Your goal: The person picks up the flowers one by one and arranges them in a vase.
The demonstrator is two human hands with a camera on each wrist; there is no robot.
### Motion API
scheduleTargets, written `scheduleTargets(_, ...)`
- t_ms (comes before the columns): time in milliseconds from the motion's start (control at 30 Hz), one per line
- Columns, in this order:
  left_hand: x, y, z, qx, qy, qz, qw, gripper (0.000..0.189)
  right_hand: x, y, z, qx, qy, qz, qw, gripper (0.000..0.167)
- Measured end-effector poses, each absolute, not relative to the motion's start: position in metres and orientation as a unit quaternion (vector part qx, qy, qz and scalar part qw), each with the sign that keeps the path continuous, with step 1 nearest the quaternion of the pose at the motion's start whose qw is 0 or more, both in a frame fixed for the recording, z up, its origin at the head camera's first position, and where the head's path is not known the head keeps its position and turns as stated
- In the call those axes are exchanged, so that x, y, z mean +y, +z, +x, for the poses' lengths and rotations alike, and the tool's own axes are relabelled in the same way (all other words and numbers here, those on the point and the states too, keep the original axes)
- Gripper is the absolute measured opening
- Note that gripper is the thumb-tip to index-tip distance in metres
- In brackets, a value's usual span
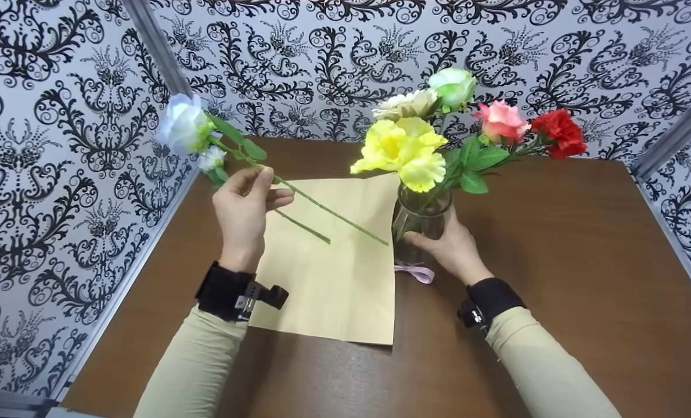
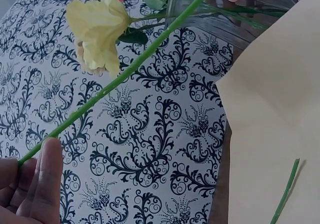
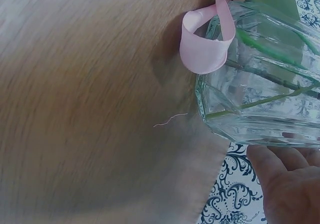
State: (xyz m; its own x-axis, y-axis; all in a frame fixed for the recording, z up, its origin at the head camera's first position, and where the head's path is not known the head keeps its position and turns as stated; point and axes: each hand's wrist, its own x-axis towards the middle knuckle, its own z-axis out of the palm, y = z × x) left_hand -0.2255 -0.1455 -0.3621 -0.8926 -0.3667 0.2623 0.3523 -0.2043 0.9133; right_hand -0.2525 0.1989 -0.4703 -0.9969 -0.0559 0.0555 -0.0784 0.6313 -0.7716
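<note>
In the head view my left hand [image 1: 242, 212] pinches the green stem of a pale blue-white rose [image 1: 184, 125], its bloom up to the left and its cut end pointing down right. The left wrist view shows this stem [image 2: 110, 88] between thumb and fingers. A small white flower [image 1: 211, 158] lies behind that hand, its stem on the paper. My right hand [image 1: 459, 244] grips a clear glass vase [image 3: 235, 124] from the right. The vase holds a yellow flower [image 1: 403, 154], a cream flower [image 1: 405, 105], a pale green rose [image 1: 453, 88], a pink rose [image 1: 503, 122] and a red carnation [image 1: 561, 133].
A sheet of tan paper [image 1: 339, 296] lies on the brown table [image 1: 578, 244], left of the vase. A pink ribbon [image 3: 207, 48] loops out beside the vase's base. Patterned walls [image 1: 322, 75] stand behind and at both sides.
</note>
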Motion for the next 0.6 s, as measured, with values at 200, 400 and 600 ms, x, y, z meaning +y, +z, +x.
scheduleTargets(200, -0.141, -0.358, -0.224, -0.568, -0.783, -0.004, 0.255, 0.015, 0.199, -0.47, -0.252, -0.903, 0.428, 0.035, 0.014, 0.109)
scheduleTargets(400, -0.137, -0.355, -0.223, -0.55, -0.79, -0.01, 0.27, 0.015, 0.199, -0.47, -0.252, -0.905, 0.423, 0.037, 0.015, 0.109)
scheduleTargets(600, -0.13, -0.35, -0.223, -0.548, -0.788, -0.011, 0.28, 0.016, 0.197, -0.47, -0.253, -0.906, 0.422, 0.038, 0.018, 0.109)
